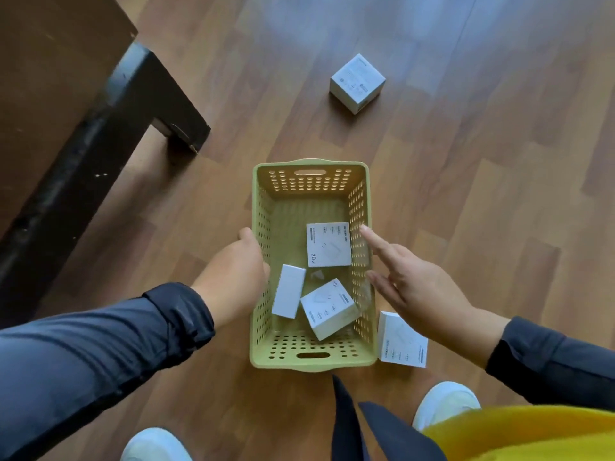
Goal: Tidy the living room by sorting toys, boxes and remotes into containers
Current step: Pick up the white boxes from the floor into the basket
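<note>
Green basket [263,207] on floor, three white boxes inside; left hand [241,261] apparently grips its rim, right hand [411,281] loose-fingered, empty — steady basket, then take the box [401,341] just beside.

- My one camera sits on my head and looks straight down at the floor [466,194].
- It is near my basket [311,362], my two hands and my shoes [446,404].

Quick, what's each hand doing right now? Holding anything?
Left hand: grips the left rim of the green basket.
Right hand: open, fingers straight over the basket's right wall, holding nothing.
</note>
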The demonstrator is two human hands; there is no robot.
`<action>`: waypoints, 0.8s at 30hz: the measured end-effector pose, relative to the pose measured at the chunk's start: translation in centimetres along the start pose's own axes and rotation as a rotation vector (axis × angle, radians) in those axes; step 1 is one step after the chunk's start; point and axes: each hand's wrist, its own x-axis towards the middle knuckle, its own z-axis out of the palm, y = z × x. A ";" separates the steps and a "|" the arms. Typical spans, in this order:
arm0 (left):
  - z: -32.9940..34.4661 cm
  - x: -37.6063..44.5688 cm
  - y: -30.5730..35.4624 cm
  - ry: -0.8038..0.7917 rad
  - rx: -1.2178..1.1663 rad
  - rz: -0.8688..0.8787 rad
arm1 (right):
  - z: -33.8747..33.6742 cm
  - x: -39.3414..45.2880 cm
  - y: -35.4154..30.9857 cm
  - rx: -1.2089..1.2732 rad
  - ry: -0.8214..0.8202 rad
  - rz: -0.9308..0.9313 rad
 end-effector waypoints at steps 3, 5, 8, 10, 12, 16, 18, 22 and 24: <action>0.4 0.0 0.8 -0.019 -0.001 -0.006 | 0.5 -0.6 0.5 -0.011 -0.014 -0.008; 0.4 0.1 1.1 -0.019 -0.007 -0.018 | 0.7 -0.4 0.9 0.046 0.051 0.004; 0.4 0.4 1.0 -0.005 -0.002 -0.028 | 1.4 -0.5 2.0 0.090 0.227 0.137; 0.5 0.4 0.9 0.000 0.000 -0.033 | 2.1 -0.7 2.9 -0.002 0.168 0.226; 0.7 0.3 1.0 0.005 -0.015 -0.032 | 3.1 -1.3 3.6 -0.115 0.029 0.211; 0.7 0.4 1.0 0.016 -0.023 -0.032 | 5.1 -2.4 4.1 -0.312 -0.194 0.044; 0.8 0.3 1.1 0.019 -0.025 -0.029 | 5.6 -2.8 4.1 -0.407 -0.248 -0.020; 0.8 0.2 0.9 0.025 0.000 -0.001 | 6.0 -3.1 4.6 -0.550 -0.376 -0.087; 0.8 0.3 0.7 0.013 0.025 0.002 | 6.3 -3.3 4.9 -0.609 -0.449 -0.108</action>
